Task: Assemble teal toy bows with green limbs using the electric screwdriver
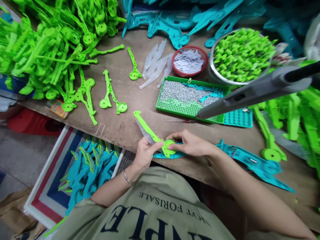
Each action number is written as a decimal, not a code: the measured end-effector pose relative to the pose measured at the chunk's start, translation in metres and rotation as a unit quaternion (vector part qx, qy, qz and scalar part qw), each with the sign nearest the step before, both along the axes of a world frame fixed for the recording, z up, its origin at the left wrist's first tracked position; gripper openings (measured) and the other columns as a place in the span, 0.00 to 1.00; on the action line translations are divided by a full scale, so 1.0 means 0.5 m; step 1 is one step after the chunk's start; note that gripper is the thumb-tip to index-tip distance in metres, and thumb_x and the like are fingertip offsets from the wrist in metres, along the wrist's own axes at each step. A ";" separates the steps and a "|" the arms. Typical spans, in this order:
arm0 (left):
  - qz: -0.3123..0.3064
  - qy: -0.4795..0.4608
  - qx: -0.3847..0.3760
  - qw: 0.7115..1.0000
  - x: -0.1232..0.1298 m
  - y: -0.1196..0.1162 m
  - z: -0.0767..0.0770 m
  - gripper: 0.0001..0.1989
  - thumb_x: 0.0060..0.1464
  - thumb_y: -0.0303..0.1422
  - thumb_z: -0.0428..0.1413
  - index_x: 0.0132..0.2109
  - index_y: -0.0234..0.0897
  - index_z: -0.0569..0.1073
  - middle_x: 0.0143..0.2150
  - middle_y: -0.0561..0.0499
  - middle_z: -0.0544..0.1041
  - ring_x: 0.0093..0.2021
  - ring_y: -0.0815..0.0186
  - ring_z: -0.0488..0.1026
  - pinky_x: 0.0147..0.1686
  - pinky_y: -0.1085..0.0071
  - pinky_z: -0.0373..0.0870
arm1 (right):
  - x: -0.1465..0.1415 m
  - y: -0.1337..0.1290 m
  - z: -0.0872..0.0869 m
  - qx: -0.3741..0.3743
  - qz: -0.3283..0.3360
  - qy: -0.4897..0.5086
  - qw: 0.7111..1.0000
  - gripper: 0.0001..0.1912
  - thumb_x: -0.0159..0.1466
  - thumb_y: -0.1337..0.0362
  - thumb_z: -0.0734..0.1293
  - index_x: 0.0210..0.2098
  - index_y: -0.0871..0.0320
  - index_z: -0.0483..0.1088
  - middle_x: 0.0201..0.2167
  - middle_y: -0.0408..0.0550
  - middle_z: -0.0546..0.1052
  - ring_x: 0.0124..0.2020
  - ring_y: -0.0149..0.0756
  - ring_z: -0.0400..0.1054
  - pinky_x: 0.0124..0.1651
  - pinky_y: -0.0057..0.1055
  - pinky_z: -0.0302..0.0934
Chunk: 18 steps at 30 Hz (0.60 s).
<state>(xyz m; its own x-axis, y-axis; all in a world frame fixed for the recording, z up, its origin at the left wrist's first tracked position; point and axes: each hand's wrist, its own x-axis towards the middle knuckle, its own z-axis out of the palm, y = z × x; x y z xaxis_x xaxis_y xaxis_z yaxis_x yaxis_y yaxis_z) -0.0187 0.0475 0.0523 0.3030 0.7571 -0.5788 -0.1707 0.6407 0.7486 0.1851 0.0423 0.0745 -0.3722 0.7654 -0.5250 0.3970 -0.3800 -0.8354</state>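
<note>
My left hand (145, 155), wearing a bracelet, pinches a bright green plastic arm with a round end (149, 131) at its middle. A translucent blade-shaped piece (144, 131) lies against that arm's underside, partly hidden by my fingers. My right hand (191, 143) is closed at the round end, thumb and forefinger on the disc. Directly beneath both hands, a turquoise plastic piece (172, 155) rests along the table edge. To the right of my right hand lies a long turquoise shell (252, 163) with small metal parts in it.
A grey power driver (250, 91) hangs over a green tray (172, 107) of small metal pieces. Behind are a red basket (176, 70) and a metal bowl (212, 65) of green caps. Green arms (45, 50) pile up left; a thin screwdriver (178, 121) lies ahead.
</note>
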 end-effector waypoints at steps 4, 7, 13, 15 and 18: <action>-0.014 -0.001 0.019 1.000 0.004 0.002 0.011 0.28 0.38 0.44 0.75 0.41 0.35 0.74 0.36 0.52 0.82 0.35 0.68 0.78 0.39 0.71 0.76 | 0.006 0.004 -0.002 -0.017 -0.004 0.014 1.000 0.22 0.57 0.50 0.70 0.41 0.61 0.80 0.34 0.47 0.79 0.31 0.34 0.67 0.37 0.31 0.62; -0.036 -0.014 0.017 0.999 0.005 0.001 0.016 0.31 0.36 0.38 0.77 0.43 0.37 0.69 0.36 0.55 0.80 0.35 0.68 0.79 0.38 0.71 0.77 | 0.009 0.005 -0.003 -0.015 0.002 0.021 1.000 0.21 0.57 0.49 0.70 0.39 0.61 0.79 0.33 0.48 0.79 0.32 0.34 0.67 0.36 0.31 0.61; -0.053 -0.029 0.025 0.998 0.003 -0.005 0.000 0.34 0.35 0.33 0.77 0.43 0.38 0.64 0.35 0.55 0.78 0.35 0.67 0.79 0.38 0.68 0.78 | 0.008 0.002 -0.004 -0.016 0.005 0.019 1.000 0.21 0.57 0.48 0.70 0.39 0.60 0.79 0.33 0.47 0.80 0.31 0.34 0.68 0.36 0.31 0.62; -0.048 -0.038 0.025 0.998 0.005 -0.007 -0.006 0.35 0.35 0.33 0.77 0.44 0.38 0.64 0.36 0.54 0.79 0.36 0.66 0.79 0.40 0.67 0.79 | 0.007 0.000 -0.004 -0.018 0.004 0.013 1.000 0.21 0.57 0.47 0.71 0.39 0.59 0.79 0.33 0.47 0.80 0.31 0.34 0.69 0.36 0.32 0.63; -0.040 -0.047 0.034 0.997 0.008 -0.007 -0.011 0.36 0.34 0.33 0.77 0.46 0.38 0.64 0.40 0.53 0.79 0.38 0.66 0.79 0.42 0.67 0.79 | 0.006 -0.001 -0.005 -0.028 -0.004 0.012 1.000 0.22 0.56 0.47 0.72 0.39 0.59 0.80 0.33 0.48 0.80 0.31 0.35 0.70 0.37 0.33 0.65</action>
<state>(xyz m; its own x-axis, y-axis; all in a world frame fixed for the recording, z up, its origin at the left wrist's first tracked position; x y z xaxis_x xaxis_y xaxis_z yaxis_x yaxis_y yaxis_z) -0.0147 0.0440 0.0466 0.4149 0.7651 -0.4924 -0.1922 0.6027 0.7745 0.1880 0.0416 0.0720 -0.3790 0.7382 -0.5581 0.3731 -0.4300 -0.8221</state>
